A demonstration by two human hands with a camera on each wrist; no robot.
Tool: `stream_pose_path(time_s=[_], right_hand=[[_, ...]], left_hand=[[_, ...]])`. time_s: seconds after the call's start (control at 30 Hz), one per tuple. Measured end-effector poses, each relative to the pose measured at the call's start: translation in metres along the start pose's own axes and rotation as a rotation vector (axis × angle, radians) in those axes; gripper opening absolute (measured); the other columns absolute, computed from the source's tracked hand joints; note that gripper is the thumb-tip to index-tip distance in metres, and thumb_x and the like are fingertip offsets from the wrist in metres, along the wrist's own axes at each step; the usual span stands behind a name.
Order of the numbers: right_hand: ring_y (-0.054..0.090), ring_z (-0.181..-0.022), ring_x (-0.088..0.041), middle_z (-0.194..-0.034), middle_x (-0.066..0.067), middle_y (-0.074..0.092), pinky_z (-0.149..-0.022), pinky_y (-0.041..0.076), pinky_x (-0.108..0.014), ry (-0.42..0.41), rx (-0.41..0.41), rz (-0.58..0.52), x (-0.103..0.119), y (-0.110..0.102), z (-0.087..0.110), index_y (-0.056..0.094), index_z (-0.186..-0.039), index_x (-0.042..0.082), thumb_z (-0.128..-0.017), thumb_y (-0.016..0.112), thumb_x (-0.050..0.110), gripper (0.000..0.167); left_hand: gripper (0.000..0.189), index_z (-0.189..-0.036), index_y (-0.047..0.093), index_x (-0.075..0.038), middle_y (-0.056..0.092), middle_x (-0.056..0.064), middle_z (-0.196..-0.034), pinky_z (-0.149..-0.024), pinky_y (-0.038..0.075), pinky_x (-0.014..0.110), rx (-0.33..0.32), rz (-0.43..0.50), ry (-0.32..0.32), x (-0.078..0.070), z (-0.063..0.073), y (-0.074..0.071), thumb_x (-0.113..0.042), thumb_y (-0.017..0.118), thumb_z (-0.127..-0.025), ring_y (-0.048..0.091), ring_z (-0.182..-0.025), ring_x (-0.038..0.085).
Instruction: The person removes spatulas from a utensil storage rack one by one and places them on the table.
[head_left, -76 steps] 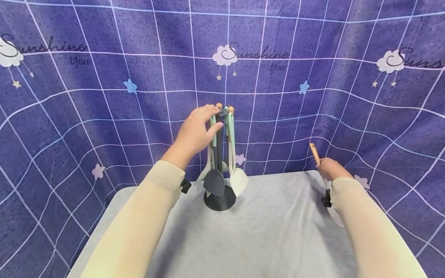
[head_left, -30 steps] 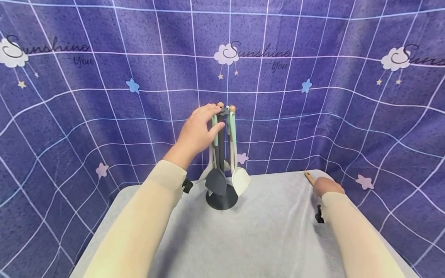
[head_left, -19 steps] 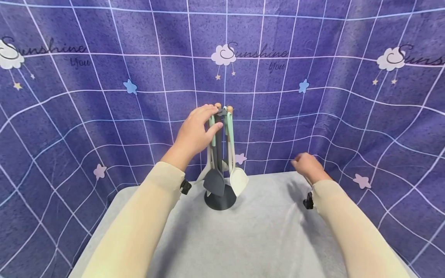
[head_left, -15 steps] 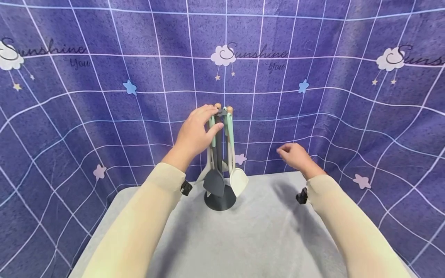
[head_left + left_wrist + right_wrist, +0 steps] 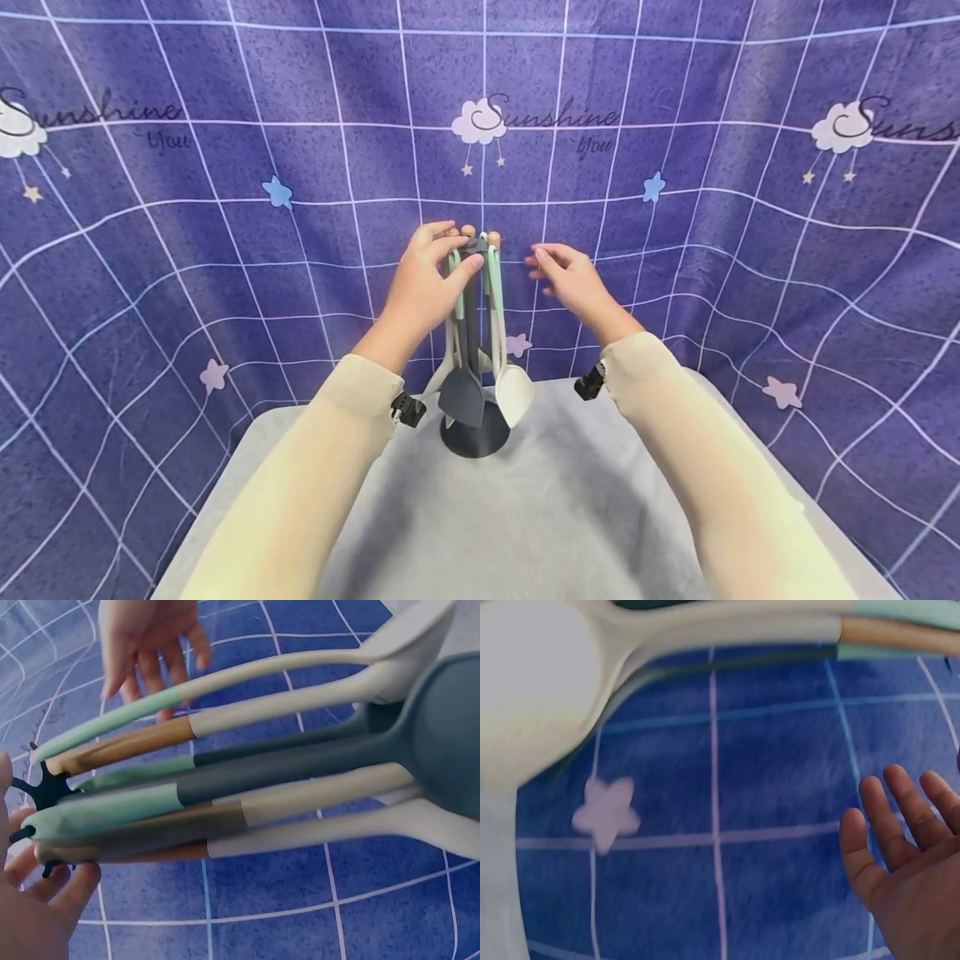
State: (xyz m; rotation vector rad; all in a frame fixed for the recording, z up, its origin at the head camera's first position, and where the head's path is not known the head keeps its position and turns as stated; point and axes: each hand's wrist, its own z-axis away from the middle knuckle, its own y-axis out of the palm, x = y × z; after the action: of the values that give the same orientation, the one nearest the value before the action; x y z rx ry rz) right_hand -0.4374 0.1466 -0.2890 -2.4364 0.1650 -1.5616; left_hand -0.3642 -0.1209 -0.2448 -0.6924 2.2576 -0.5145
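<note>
A black utensil stand (image 5: 476,433) stands on the table with several kitchen tools hanging from its top. Among them are a dark grey turner (image 5: 462,398) and a white turner (image 5: 514,395), with mint-green and wooden handles. My left hand (image 5: 423,275) grips the top of the stand, thumb in front; in the left wrist view its fingers curl about the dark hook ring (image 5: 51,787). To the right of the handles, apart from them, my right hand (image 5: 573,279) is held up with loose fingers and holds nothing.
The grey-covered table (image 5: 480,525) meets a purple gridded cloth (image 5: 570,175) behind and at both sides. A small white bit (image 5: 798,506) shows beside the right sleeve; what it belongs to is hidden.
My right hand has set down a wooden-handled utensil at the table's right, now out of sight, and has moved left and up beside the stand. The left hand's fingers have shifted slightly.
</note>
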Motion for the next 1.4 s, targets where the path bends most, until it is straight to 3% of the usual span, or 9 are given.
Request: stream_pose_path(time_s=[0.13,0.3,0.47,0.6,0.83,1.03,1.27,1.4], right_hand=[[0.067,-0.148,-0.039,-0.163,-0.016,0.066,-0.116,0.060,-0.064,-0.017,0.039,-0.130,0.021,0.018,-0.005,0.055,-0.166,0.008,-0.123,0.048,0.041,0.055],[0.061,-0.155,-0.036,-0.173,-0.011,0.057,-0.121,0.059,-0.060,-0.036,0.099,-0.198,0.041,0.035,-0.008,0.049,-0.172,0.011,-0.124,0.042,0.042,0.057],[0.057,-0.159,-0.035,-0.176,-0.009,0.054,-0.126,0.055,-0.062,-0.027,0.145,-0.275,0.049,0.045,-0.008,0.047,-0.173,0.012,-0.124,0.041,0.038,0.056],[0.057,-0.159,-0.033,-0.175,-0.008,0.055,-0.128,0.053,-0.063,-0.020,0.156,-0.300,0.048,0.051,-0.009,0.048,-0.173,0.015,-0.124,0.043,0.036,0.053],[0.059,-0.156,-0.027,-0.169,-0.003,0.063,-0.126,0.055,-0.061,-0.040,0.130,-0.266,0.047,0.055,-0.009,0.062,-0.165,0.021,-0.123,0.047,0.037,0.047],[0.059,-0.157,-0.024,-0.166,-0.005,0.066,-0.126,0.056,-0.060,-0.031,0.088,-0.291,0.048,0.056,-0.010,0.068,-0.159,0.018,-0.122,0.052,0.035,0.044],[0.061,-0.156,-0.023,-0.166,-0.004,0.066,-0.123,0.060,-0.051,-0.016,0.078,-0.317,0.050,0.058,-0.012,0.070,-0.156,0.013,-0.121,0.056,0.032,0.043],[0.062,-0.156,-0.024,-0.167,-0.003,0.065,-0.122,0.061,-0.049,-0.013,0.088,-0.322,0.051,0.059,-0.011,0.069,-0.157,0.012,-0.121,0.056,0.030,0.042]], left_hand=[[0.057,-0.151,0.071,-0.005,0.050,0.018,-0.166,-0.120,0.062,0.046,-0.066,0.059,-0.051,-0.003,0.000,0.004,-0.037,0.083,-0.106,0.059,-0.149,0.036],[0.079,-0.159,0.062,-0.001,0.052,0.020,-0.153,-0.114,0.065,0.041,-0.151,0.100,-0.129,-0.005,0.004,0.009,-0.043,0.090,-0.099,0.063,-0.136,0.033],[0.093,-0.163,0.056,0.001,0.059,0.022,-0.151,-0.113,0.065,0.045,-0.204,0.081,-0.199,-0.009,0.006,0.010,-0.051,0.092,-0.095,0.066,-0.138,0.036],[0.102,-0.165,0.053,0.002,0.067,0.023,-0.151,-0.117,0.062,0.049,-0.196,0.051,-0.253,-0.011,0.007,0.008,-0.056,0.093,-0.092,0.068,-0.140,0.037],[0.087,-0.156,0.064,0.003,0.078,0.023,-0.141,-0.113,0.064,0.053,-0.220,0.014,-0.217,-0.008,0.006,0.009,-0.053,0.092,-0.095,0.075,-0.132,0.037],[0.086,-0.157,0.064,0.001,0.076,0.023,-0.144,-0.106,0.068,0.050,-0.252,0.032,-0.222,-0.009,0.008,0.016,-0.052,0.092,-0.095,0.078,-0.126,0.037],[0.082,-0.155,0.066,0.002,0.077,0.024,-0.141,-0.103,0.069,0.048,-0.321,0.036,-0.189,-0.007,0.009,0.019,-0.048,0.093,-0.096,0.080,-0.118,0.037],[0.075,-0.153,0.068,0.001,0.078,0.023,-0.136,-0.100,0.070,0.047,-0.321,0.016,-0.171,-0.006,0.010,0.019,-0.046,0.090,-0.098,0.081,-0.113,0.037]])
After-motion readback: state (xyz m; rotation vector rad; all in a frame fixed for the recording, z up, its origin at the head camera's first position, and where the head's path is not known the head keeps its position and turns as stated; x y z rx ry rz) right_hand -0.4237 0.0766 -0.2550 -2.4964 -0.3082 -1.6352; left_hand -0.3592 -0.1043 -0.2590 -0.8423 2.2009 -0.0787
